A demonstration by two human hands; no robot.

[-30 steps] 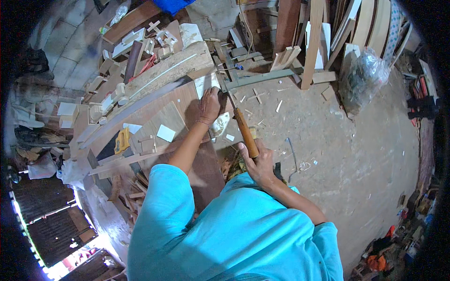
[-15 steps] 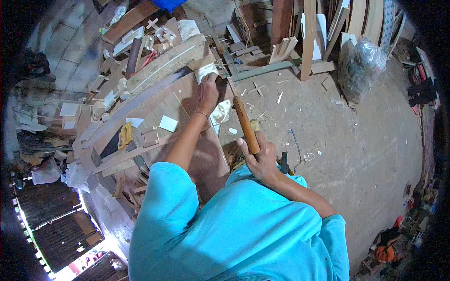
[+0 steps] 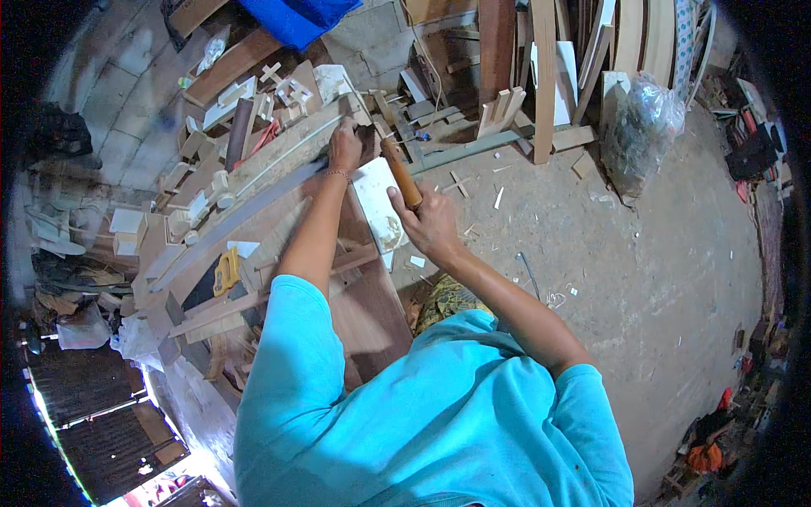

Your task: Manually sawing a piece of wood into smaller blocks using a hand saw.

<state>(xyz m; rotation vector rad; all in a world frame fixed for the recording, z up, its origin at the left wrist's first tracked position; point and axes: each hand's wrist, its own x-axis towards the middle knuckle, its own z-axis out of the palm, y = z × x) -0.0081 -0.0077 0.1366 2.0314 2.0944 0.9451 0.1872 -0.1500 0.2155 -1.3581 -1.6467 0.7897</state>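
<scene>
My right hand (image 3: 431, 223) is closed around the lower end of a long wooden-handled tool (image 3: 400, 174). Its handle points away and to the left, and a thin, narrow blade seems to run on from its far end; the tool's exact kind I cannot make out. My left hand (image 3: 344, 149), fingers curled, is beside the far part of the tool, over the bench (image 3: 378, 317). A small dark brown piece shows at its right side, and what its fingers hold is hidden. Just below the handle, a white stained board (image 3: 378, 203) lies along the bench's right edge.
A yellow-handled saw (image 3: 226, 270) lies on the bench at left. Wooden offcuts and small crosses (image 3: 270, 73) are heaped at the far left. Upright planks (image 3: 545, 84) and a clear plastic bag (image 3: 644, 127) stand far right. Wood scraps (image 3: 498, 198) litter the floor.
Both hands and the wooden-handled tool have moved away from me and to the left. More of the white board shows now. My view has shifted slightly.
</scene>
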